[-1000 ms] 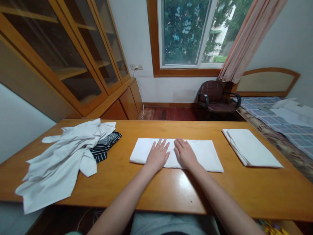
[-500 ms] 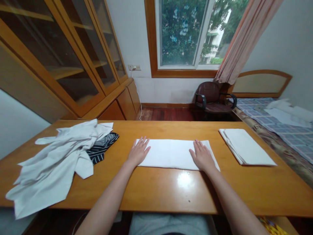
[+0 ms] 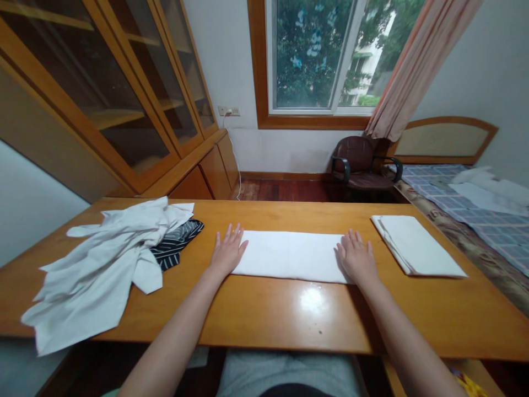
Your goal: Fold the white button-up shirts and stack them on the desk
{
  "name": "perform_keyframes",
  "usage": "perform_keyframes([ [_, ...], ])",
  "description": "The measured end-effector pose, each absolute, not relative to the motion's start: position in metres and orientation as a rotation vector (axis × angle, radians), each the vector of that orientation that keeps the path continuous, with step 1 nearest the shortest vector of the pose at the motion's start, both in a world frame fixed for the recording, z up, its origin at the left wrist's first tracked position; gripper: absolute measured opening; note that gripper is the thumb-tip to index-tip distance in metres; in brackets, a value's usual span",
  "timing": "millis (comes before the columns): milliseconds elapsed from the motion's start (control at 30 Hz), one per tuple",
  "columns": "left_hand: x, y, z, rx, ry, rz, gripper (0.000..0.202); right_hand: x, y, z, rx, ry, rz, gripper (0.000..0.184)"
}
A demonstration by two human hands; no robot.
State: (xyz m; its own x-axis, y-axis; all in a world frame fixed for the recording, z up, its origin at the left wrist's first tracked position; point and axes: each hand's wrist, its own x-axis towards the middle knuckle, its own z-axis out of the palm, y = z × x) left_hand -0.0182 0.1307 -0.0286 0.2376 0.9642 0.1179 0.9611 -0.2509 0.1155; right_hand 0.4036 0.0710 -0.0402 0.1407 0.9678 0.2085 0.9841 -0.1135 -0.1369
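Note:
A white cloth [image 3: 291, 256], folded into a long flat strip, lies across the middle of the wooden table. My left hand [image 3: 226, 252] rests palm down at the strip's left end, fingers spread, partly on the tabletop. Over the right end lies my right hand [image 3: 357, 259], also flat with its fingers apart; it hides that end's edge. Neither hand grips the fabric.
On the table's left is a rumpled pile of white cloth [image 3: 111, 264] over a black striped cloth [image 3: 176, 242]. A folded white cloth [image 3: 419, 245] lies at the right. Beyond the table [image 3: 264, 322] are a chair [image 3: 357, 162], a bed and a glass-door cabinet.
My hands have slid outward, the right one moving right to the strip's end and the left one slightly left. The head view has shifted a little.

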Motion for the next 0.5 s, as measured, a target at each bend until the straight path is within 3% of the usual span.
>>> perform_keyframes([
  [300,0.095,0.107,-0.031,2.71,1.568,0.323,0.054,0.277,0.081,-0.038,-1.73,-2.236,0.06,0.058],
  [500,0.078,0.114,-0.037,2.631,1.681,0.3,0.058,0.296,0.078,-0.046,-1.794,-2.237,0.061,0.063],
])
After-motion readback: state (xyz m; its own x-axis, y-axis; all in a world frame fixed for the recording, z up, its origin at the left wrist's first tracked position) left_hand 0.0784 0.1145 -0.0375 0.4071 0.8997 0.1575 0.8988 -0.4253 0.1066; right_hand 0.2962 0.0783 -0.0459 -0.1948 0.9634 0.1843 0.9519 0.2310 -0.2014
